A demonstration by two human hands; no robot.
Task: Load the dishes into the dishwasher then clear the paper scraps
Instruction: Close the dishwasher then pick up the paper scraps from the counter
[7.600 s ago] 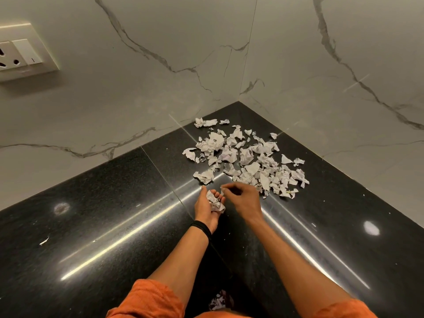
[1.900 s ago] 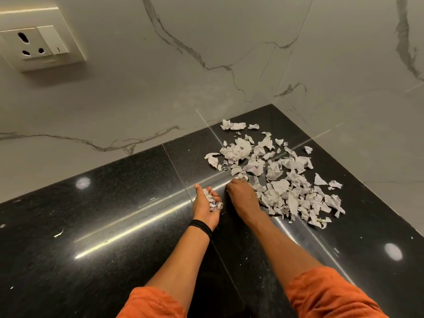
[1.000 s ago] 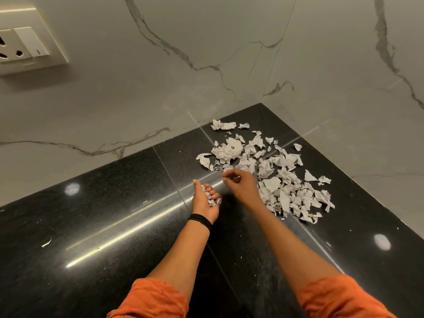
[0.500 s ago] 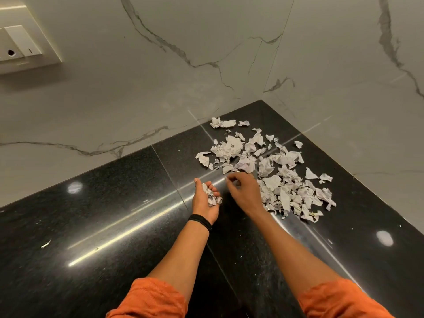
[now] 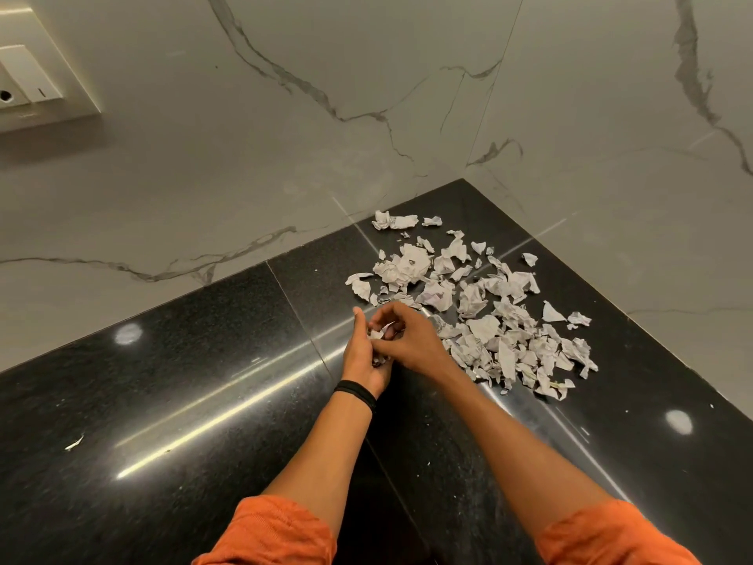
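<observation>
A spread of torn white paper scraps (image 5: 485,307) lies on the black granite counter (image 5: 203,381), in the corner where two marble walls meet. My left hand (image 5: 360,356), with a black band on its wrist, is cupped palm-up at the near left edge of the pile and holds a small bunch of scraps. My right hand (image 5: 411,340) is right over that palm, its fingertips pinched on a scrap and touching the left hand. The scraps in the palm are mostly hidden by the right fingers.
Marble walls (image 5: 285,157) close the counter at the back and on the right. A wall socket and switch plate (image 5: 36,87) sits at the upper left. One stray scrap (image 5: 74,442) lies far left on the counter. No dishes or dishwasher are in view.
My right hand has come back from the edge of the pile with a scrap and now sits over my left palm. The left hand has hardly moved.
</observation>
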